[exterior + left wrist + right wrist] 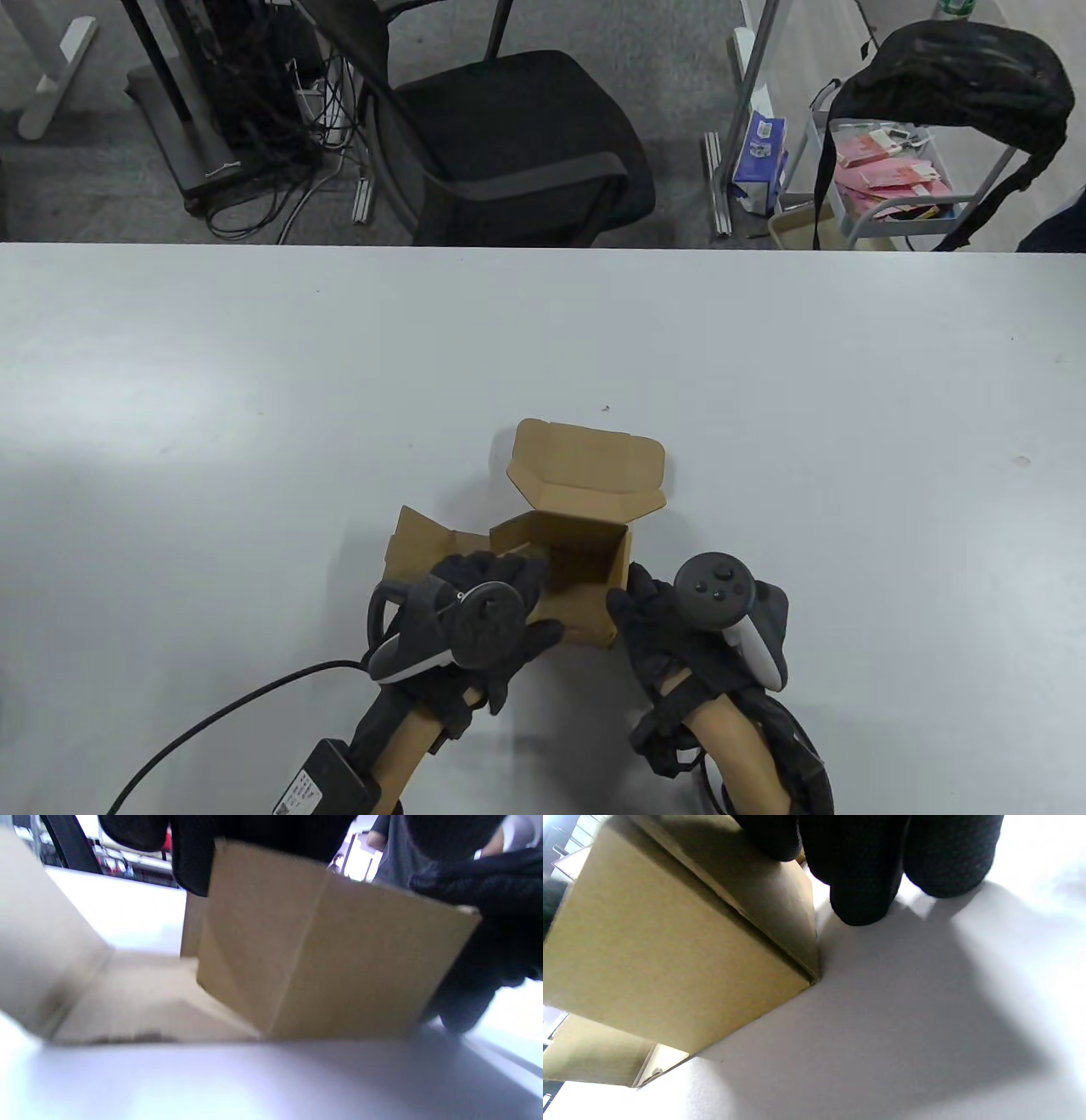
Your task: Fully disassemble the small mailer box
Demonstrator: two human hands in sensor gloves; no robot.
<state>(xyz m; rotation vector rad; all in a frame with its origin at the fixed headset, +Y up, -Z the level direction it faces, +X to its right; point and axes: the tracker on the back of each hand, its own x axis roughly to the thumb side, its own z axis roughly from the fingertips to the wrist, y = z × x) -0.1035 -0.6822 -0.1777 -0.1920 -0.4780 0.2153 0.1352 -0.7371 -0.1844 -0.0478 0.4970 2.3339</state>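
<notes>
From the table view, the small mailer box stood on the table near its front edge, lid flap raised, one side panel folded out leftward. The left hand gripped its near-left wall, fingers curled over the rim; the right hand pressed against the near-right corner.

The left wrist view was blurred, with fingertips over the cardboard's top edge.

In the right wrist view, fingers hung beside the box corner; whether they grasped it could not be told.

— What colours do I have on my screens?
— I see a plain brown cardboard mailer box on the pale grey-white surface.
— And my hands?
— Black knit gloves, left hand and right hand; dark grey trackers with white handles.
</notes>
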